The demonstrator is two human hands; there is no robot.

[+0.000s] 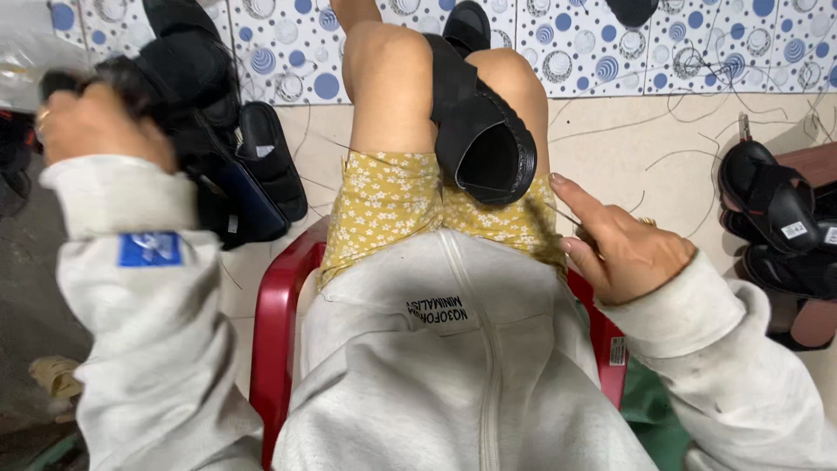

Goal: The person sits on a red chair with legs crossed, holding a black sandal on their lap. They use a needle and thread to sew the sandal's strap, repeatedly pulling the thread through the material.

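Observation:
A black sandal (484,131) rests sole-up between my knees on my lap. My right hand (615,249) sits just right of it on my thigh, fingers pinched on a thin needle with dark thread (547,208) that runs toward the sandal. My left hand (96,126) is raised at the far left, closed on a black sandal (174,74) held above a heap of others.
I sit on a red plastic chair (277,323). A pile of black sandals (253,166) lies at my left and more black sandals (780,231) at the right. Loose dark threads litter the beige floor (645,131); a blue-dotted tiled wall (567,44) lies ahead.

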